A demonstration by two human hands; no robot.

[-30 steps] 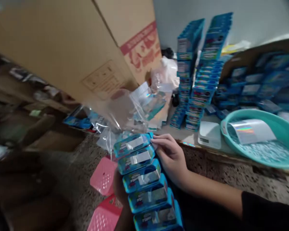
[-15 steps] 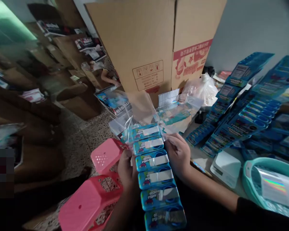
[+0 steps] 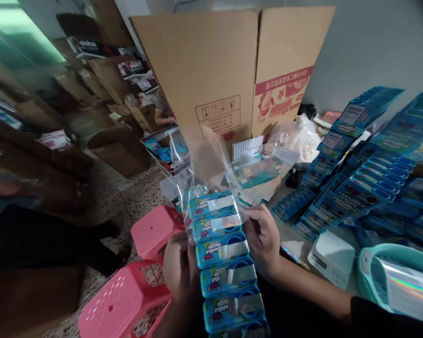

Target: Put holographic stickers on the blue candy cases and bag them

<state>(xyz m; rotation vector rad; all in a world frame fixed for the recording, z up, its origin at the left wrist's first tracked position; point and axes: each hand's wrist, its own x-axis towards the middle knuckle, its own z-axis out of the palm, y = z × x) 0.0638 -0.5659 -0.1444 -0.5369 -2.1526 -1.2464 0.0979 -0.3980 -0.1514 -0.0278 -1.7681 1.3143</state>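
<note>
A long row of blue packs [image 3: 223, 251], printed with "Macizo" lettering, runs away from my body in the lower middle. A clear plastic bag [image 3: 211, 162] stands up past its far end and covers at least the farthest packs. My left hand [image 3: 179, 263] is closed at the left side of the row, its fingers curled on the bag's edge. On the other side, my right hand [image 3: 262, 239] pinches the bag's right edge, thumb and forefinger together beside the upper packs. How far the bag reaches down the row is unclear.
A tall cardboard box [image 3: 200, 61] stands ahead. Stacked blue packs [image 3: 352, 192], a white scale [image 3: 331, 258] and a turquoise basket [image 3: 364, 263] are at right. Pink stools [image 3: 109, 300] stand at lower left. A person in dark trousers [image 3: 56, 239] is at left; another sits beyond the box.
My left hand has shifted down and left along the row. The packs and my right hand sit slightly lower as the view tilts. The dark-clothed person at left shows more.
</note>
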